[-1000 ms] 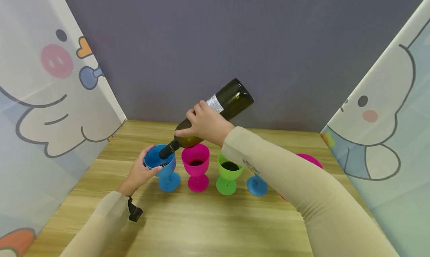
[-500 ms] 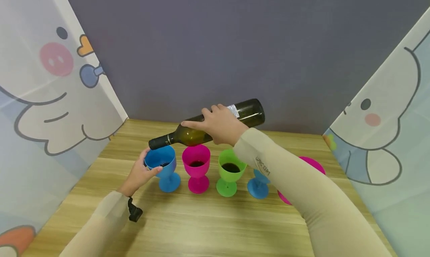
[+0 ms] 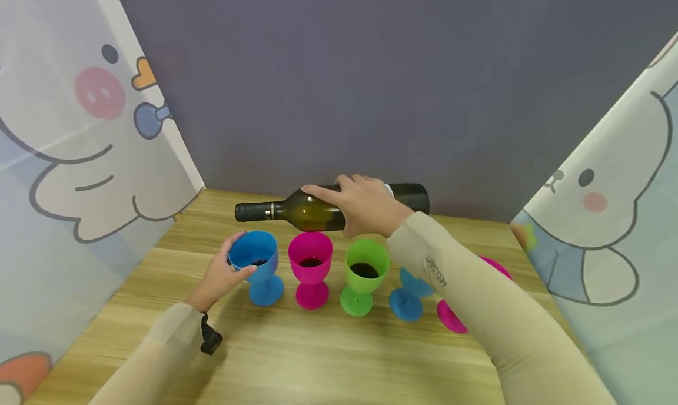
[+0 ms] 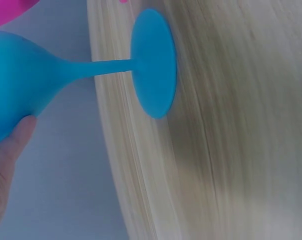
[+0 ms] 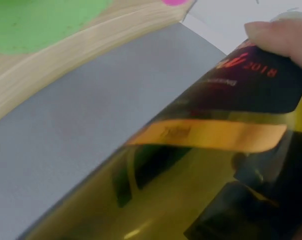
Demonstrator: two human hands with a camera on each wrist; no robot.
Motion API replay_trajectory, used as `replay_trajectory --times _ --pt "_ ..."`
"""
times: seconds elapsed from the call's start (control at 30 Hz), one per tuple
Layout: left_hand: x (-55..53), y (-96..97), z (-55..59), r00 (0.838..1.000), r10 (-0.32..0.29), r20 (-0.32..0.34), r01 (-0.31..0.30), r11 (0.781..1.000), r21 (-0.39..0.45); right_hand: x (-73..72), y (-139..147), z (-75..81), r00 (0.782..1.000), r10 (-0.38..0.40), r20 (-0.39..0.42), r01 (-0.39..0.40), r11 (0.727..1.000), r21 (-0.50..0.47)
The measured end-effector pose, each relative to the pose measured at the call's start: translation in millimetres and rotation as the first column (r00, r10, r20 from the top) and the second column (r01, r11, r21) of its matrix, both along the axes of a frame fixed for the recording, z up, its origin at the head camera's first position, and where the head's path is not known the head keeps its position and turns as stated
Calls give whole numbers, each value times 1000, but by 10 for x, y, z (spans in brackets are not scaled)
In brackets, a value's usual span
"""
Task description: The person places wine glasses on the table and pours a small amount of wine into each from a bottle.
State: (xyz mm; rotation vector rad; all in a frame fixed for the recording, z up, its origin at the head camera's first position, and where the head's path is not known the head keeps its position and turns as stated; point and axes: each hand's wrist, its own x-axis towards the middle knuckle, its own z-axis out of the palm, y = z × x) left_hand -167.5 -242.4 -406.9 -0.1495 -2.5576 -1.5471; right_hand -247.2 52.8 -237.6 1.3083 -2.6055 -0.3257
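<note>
My left hand (image 3: pixel 218 276) holds the bowl of the leftmost blue goblet (image 3: pixel 266 268), thumb on the near side; a little dark liquid lies inside. In the left wrist view this goblet's round foot (image 4: pixel 153 65) stands on the wood. My right hand (image 3: pixel 368 203) grips a dark green wine bottle (image 3: pixel 307 211) round its body. The bottle lies almost level in the air above the goblets. Its black neck (image 3: pixel 254 211) points left, over and apart from the blue goblet. The right wrist view shows the bottle's label (image 5: pixel 261 80) and a fingertip on it.
In a row to the right stand a pink goblet (image 3: pixel 310 274) and a green goblet (image 3: pixel 366 284), both with dark liquid. Beyond them, a second blue goblet (image 3: pixel 406 304) and another pink goblet (image 3: pixel 452 318) are partly hidden by the right sleeve (image 3: pixel 477 293). A grey wall (image 3: pixel 371 99) closes the back.
The bottle has swung from steeply tilted, neck down in the blue goblet, to nearly level, and its neck has risen out of the goblet. My left hand has kept its hold.
</note>
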Motion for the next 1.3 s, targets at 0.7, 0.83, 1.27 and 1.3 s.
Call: replay_trajectory --times 0.7,0.83,1.27,1.3 --pt "-17 -54 37 1000 -18 -14 18 1000 25 149 501 192 982 -68 177 117 953 -280" --pt "-19 -59 38 1000 -25 -4 25 999 30 173 630 198 985 -79 153 123 946 -301" --pt "-36 -47 14 1000 -18 25 17 999 34 242 1033 83 974 -129 186 193 902 -385" --pt "-38 -45 15 1000 -18 22 17 999 36 245 1061 82 971 -139 196 207 898 -388"
